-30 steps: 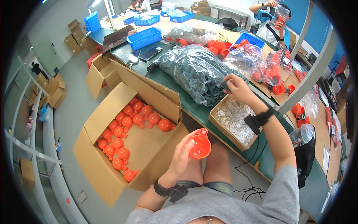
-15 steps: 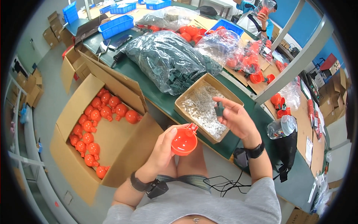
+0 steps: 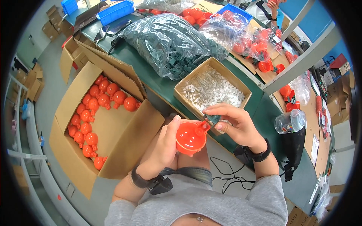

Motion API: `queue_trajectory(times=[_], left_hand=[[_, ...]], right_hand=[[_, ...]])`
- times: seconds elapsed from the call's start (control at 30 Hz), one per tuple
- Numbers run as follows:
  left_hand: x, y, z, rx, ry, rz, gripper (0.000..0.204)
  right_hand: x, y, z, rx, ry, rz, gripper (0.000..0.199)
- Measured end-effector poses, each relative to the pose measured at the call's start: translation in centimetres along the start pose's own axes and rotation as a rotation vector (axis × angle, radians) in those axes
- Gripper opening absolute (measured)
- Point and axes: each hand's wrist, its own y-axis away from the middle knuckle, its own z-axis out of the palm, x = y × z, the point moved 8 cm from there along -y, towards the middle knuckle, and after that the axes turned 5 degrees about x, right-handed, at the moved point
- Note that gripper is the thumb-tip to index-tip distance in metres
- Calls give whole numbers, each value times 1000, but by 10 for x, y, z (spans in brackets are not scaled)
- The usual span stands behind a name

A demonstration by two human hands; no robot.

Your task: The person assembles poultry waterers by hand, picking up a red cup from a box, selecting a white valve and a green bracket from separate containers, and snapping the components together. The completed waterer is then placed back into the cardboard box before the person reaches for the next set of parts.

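Note:
A glossy orange-red plastic cup (image 3: 190,137) with a small neck on its rim rests in my left hand (image 3: 164,145), its hollow side facing up. Between thumb and fingers, my right hand (image 3: 236,124) pinches a small dark green plastic clip (image 3: 212,119). The clip is at the cup's neck; whether the two are joined I cannot tell. Just beyond my hands, a shallow cardboard tray (image 3: 181,90) holds loose white pieces and thin metal springs. Behind it lies a big clear bag of dark green clips (image 3: 169,47).
To my left stands an open cardboard box (image 3: 128,145) with several orange-red cups (image 3: 90,139) inside. A clear plastic jar (image 3: 290,122) and a black bag (image 3: 293,150) sit at the right. A white post (image 3: 298,62) rises at the bench. Another person (image 3: 266,13) works at the far right.
My right hand has come down and left from over the tray, bringing the green clip to the cup's neck. The cup has turned, its neck now pointing toward my right hand.

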Motion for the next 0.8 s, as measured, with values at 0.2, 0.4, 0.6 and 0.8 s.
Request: queue_trajectory(times=[0.2, 0.4, 0.6, 0.8], left_hand=[[3, -1, -1, 25, -45, 30, 61], [3, 0, 1, 12, -38, 44, 61], [4, 0, 1, 29, -47, 51, 62], [1, -2, -1, 75, -71, 63, 58]], right_hand=[[4, 1, 2, -9, -25, 28, 33], [0, 0, 5, 0, -36, -12, 32], [3, 0, 5, -1, -7, 14, 32], [6, -2, 9, -17, 14, 46, 31]])
